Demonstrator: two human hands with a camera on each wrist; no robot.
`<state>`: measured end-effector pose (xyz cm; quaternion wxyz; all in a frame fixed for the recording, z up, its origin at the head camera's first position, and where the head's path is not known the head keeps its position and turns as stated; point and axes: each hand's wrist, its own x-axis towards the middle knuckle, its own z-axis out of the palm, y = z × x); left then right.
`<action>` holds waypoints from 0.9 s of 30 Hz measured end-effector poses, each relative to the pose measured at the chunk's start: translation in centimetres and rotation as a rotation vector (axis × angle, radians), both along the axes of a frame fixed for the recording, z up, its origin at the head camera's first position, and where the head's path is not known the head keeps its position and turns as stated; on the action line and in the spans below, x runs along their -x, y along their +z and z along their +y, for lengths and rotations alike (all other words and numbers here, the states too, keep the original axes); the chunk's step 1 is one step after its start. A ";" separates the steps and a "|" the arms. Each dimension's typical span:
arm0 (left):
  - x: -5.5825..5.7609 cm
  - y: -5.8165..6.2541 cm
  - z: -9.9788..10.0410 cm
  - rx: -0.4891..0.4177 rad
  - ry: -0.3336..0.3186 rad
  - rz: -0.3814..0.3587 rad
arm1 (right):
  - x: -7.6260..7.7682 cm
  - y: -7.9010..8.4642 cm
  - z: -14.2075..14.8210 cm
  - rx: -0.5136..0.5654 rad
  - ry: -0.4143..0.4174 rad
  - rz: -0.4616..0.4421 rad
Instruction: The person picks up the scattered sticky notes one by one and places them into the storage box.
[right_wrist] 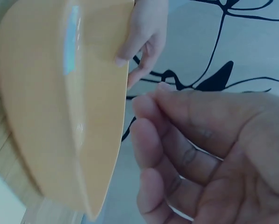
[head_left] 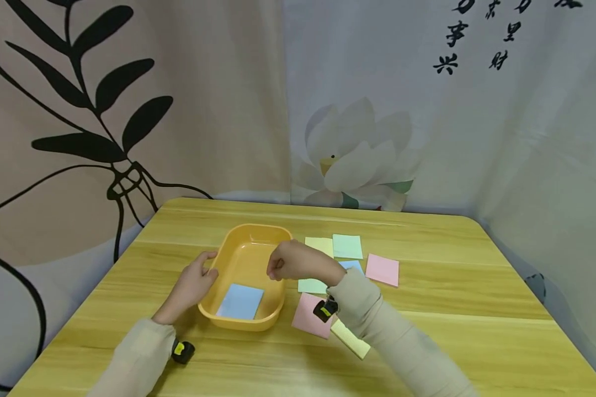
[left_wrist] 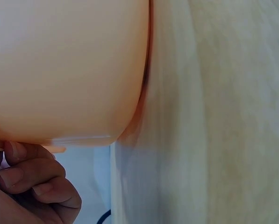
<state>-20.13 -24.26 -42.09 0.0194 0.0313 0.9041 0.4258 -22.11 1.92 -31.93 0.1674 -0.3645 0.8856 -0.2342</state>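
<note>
A yellow plastic tray (head_left: 248,325) lies on the table with a blue sticky note (head_left: 240,301) at its near end. My left hand (head_left: 195,284) pinches the tray's left rim, thumb on the inner side; curled fingers show under the tray wall (left_wrist: 60,70) in the left wrist view. Above the right rim hovers my right hand (head_left: 298,262), its fingers loosely bent and thumb tip close to the index finger. Nothing shows between those fingers in the right wrist view, where the tray (right_wrist: 99,116) stands beside them.
Right of the tray lie several sticky notes: a green one (head_left: 347,246), a pink one (head_left: 382,270), another pink one (head_left: 310,317), and a yellow one (head_left: 350,339). The right forearm partly covers a blue note (head_left: 352,266). A printed curtain (head_left: 228,110) hangs behind the table.
</note>
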 end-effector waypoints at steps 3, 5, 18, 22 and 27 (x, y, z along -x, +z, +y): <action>0.1 0.0 0.0 -0.004 -0.003 -0.003 | 0.1 -0.2 1.7 0.006 -0.031 0.020; 0.1 0.0 0.0 -0.004 -0.009 -0.003 | 0.3 -0.4 2.9 0.012 -0.062 0.021; -0.1 -0.1 -0.1 0.019 -0.003 -0.005 | 1.3 -1.8 11.2 0.010 -0.242 -0.008; -0.2 -0.1 -0.1 0.022 -0.005 -0.006 | 1.7 -2.0 13.4 0.006 -0.292 -0.009; -0.1 0.1 0.1 0.021 -0.005 -0.013 | 2.7 -2.8 16.3 -0.008 -0.357 0.030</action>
